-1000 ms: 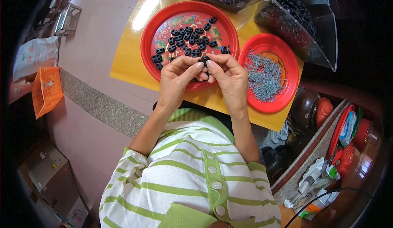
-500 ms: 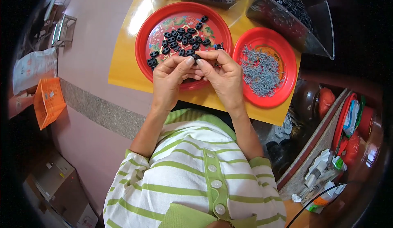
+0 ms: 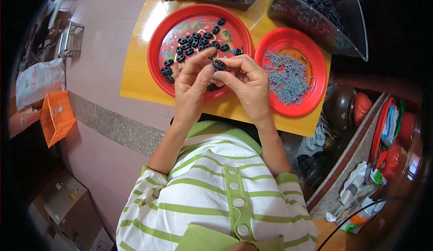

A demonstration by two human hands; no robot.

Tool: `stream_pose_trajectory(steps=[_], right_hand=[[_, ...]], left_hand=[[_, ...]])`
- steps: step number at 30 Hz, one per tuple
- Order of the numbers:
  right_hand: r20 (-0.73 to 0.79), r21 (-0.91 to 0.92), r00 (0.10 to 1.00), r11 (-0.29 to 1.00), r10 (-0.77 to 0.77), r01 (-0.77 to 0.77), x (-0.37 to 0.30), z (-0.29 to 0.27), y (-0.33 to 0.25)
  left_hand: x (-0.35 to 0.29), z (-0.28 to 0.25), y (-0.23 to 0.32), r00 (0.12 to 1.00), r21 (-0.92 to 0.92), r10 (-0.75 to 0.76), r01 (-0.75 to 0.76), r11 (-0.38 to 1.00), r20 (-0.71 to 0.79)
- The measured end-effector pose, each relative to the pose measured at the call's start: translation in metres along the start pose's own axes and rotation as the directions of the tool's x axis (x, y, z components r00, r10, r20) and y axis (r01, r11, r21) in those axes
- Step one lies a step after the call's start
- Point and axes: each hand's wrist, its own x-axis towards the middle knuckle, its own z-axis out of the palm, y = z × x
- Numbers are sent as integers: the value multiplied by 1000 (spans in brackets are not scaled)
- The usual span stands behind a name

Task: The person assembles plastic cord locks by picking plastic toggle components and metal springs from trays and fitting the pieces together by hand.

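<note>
Between the thumb and index finger of my right hand (image 3: 248, 82) is a small black oval plastic piece (image 3: 219, 65) with two holes, its holed face turned up. My left hand (image 3: 191, 86) is right beside it; its index finger is lifted and its thumb is close to the piece, with fingers apart. Both hands hover over the near edge of a round red patterned tray (image 3: 153, 48). Several similar black two-holed pieces (image 3: 188, 52) lie loose on that tray, some partly hidden by my hands.
Right of the tray, a red plate (image 3: 319, 66) carries a heap of small grey screws (image 3: 286, 79). Two clear bins (image 3: 311, 7) of dark parts stand at the far side of the yellow tabletop (image 3: 135, 77). An orange bag (image 3: 57, 118) is at left.
The left hand's index finger has lifted and its grip on the black piece has opened. The piece now shows its holes, held in the right hand's fingertips.
</note>
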Motion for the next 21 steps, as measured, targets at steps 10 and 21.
stream_pose_trajectory(steps=[10, 21], right_hand=[[129, 303, 963, 915, 236, -265, -20, -18, -13], [137, 191, 970, 955, 202, -226, -19, -20, -7]], left_hand=[[-7, -7, -14, 958, 26, 37, -46, 999, 284], [-6, -12, -11, 965, 24, -33, 27, 999, 262]])
